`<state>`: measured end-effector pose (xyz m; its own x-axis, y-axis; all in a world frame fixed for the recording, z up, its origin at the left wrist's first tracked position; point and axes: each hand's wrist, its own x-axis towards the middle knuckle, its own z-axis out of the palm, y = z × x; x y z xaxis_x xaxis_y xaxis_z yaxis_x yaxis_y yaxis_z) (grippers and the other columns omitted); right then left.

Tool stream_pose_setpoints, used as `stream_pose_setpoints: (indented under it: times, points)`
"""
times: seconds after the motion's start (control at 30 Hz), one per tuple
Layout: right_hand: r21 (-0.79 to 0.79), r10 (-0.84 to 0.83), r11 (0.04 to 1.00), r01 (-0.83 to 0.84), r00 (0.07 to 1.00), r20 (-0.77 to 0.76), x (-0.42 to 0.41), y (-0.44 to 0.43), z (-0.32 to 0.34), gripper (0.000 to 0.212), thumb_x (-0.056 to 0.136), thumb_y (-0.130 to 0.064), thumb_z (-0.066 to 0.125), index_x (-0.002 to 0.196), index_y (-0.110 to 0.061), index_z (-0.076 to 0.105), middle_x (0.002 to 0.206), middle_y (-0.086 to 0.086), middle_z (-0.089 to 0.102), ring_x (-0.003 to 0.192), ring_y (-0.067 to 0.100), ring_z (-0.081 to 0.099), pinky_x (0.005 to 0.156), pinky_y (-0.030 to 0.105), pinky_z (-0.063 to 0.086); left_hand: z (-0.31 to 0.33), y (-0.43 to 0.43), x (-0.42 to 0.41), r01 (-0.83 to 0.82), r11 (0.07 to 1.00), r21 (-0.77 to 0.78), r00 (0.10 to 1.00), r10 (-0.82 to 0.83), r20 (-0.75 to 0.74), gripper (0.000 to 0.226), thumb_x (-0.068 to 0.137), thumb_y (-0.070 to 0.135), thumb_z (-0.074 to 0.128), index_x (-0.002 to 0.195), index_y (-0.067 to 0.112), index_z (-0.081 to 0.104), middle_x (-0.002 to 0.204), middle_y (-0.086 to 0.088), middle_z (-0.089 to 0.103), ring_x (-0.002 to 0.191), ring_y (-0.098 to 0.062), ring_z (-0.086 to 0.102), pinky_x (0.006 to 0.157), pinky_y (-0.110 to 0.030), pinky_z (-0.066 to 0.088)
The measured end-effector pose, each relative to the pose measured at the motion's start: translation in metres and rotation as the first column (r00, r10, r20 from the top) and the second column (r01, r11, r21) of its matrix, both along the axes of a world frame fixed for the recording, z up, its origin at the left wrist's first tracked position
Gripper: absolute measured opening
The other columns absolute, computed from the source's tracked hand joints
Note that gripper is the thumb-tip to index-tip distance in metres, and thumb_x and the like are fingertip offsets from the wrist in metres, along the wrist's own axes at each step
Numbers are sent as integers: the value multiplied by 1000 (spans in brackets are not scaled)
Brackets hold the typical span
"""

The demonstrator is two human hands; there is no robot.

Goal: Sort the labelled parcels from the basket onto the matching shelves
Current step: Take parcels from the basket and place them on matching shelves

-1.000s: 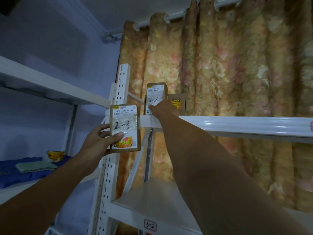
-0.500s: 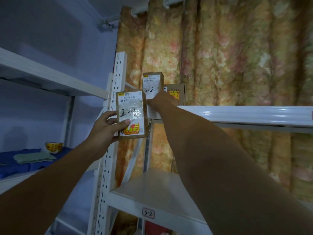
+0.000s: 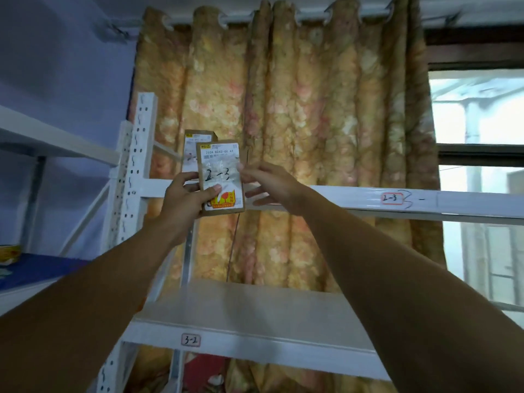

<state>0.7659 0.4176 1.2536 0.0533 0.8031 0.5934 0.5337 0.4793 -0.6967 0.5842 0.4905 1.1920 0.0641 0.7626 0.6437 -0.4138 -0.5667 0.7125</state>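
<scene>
Two hands now meet on your brown cardboard parcel marked 2-3 (image 3: 221, 177), held before the white metal shelf's (image 3: 326, 195) left end: your left hand (image 3: 184, 199) grips it, while your right hand (image 3: 272, 185), off the shelved brown 2-2 parcel (image 3: 190, 154), touches its right edge with loosely straight fingers (image 3: 248, 173), so head right toward the red-bordered 2-3 tag (image 3: 392, 198).

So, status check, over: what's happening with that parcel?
Left hand grips the 2-3 parcel. Right hand touches its right edge. Shelf tag 2-3 sits further right; second parcel stands behind.

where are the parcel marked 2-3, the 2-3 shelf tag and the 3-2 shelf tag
parcel marked 2-3 (image 3: 219, 172): head view, centre of its label
2-3 shelf tag (image 3: 392, 198): head view, its middle
3-2 shelf tag (image 3: 190, 340): head view, its middle
</scene>
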Motion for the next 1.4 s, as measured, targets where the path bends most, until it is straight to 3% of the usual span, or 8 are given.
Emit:
stream_pose_setpoints:
  times: [0.3, 0.43, 0.6, 0.77, 0.93, 1.03, 1.17, 1.4]
  points:
    - [210, -232, 941, 266, 957, -174, 96, -93, 3, 43, 75, -14, 92, 106, -5, 64, 114, 17, 68, 105, 35, 73, 81, 54, 63, 24, -74, 120, 265, 963, 40, 964, -263, -36, 44, 84, 3, 79, 123, 17, 65, 107, 2, 73, 87, -15, 72, 72, -36, 59]
    - [300, -370, 859, 415, 908, -195, 139, -124, 17, 39, 67, -28, 93, 94, -17, 67, 97, 5, 68, 100, 31, 73, 85, 56, 62, 45, -93, 165, 215, 964, 156, 971, -194, -141, 50, 80, 7, 82, 126, 22, 69, 104, -6, 75, 103, -29, 72, 99, -51, 55]
    - [319, -410, 835, 449, 893, -184, 187, -145, 38, 34, 74, -20, 88, 100, -18, 67, 105, 9, 72, 102, 32, 73, 87, 56, 61, 70, -111, 224, 89, 964, 249, 988, -53, -146, 60, 79, 6, 84, 134, 17, 63, 103, -3, 73, 97, -24, 72, 91, -48, 59]
    - [270, -373, 863, 428, 899, -231, 226, -147, 48, 33, 89, 7, 70, 120, 1, 60, 110, 16, 68, 106, 37, 71, 84, 48, 63, 88, -110, 269, -61, 945, 322, 978, 121, -170, 54, 79, 5, 83, 130, 13, 64, 104, -7, 71, 97, -23, 69, 84, -37, 59]
    - [189, -418, 868, 459, 881, -221, 250, -111, 54, 42, 77, -16, 79, 114, -14, 60, 115, 11, 69, 104, 31, 70, 93, 52, 59, 98, -92, 296, -174, 919, 353, 921, 279, -272, 37, 85, 7, 77, 122, 14, 71, 79, 2, 60, 77, -17, 58, 60, -25, 42]
    - [155, -448, 864, 479, 872, -195, 264, -82, 55, 40, 66, -33, 77, 99, -23, 57, 111, 10, 68, 104, 31, 69, 94, 54, 57, 100, -74, 306, -204, 910, 362, 878, 334, -343, 36, 88, 9, 74, 123, 14, 71, 87, -3, 66, 88, -22, 63, 69, -26, 41]
    - [73, -511, 853, 517, 855, -85, 261, -68, 62, 14, 88, -15, 73, 83, -9, 61, 106, 20, 72, 102, 36, 72, 95, 56, 58, 113, -56, 314, -188, 919, 346, 784, 353, -510, 27, 89, 4, 64, 115, 8, 71, 104, -10, 72, 96, -29, 68, 77, -37, 55]
    - [-58, -587, 805, 591, 807, 69, 266, -57, 74, 22, 96, -15, 68, 81, -7, 54, 86, 12, 62, 90, 29, 63, 93, 41, 56, 139, -34, 323, -57, 947, 316, 643, 277, -714, 10, 95, 2, 59, 97, 2, 68, 99, -17, 73, 84, -29, 71, 85, -42, 60]
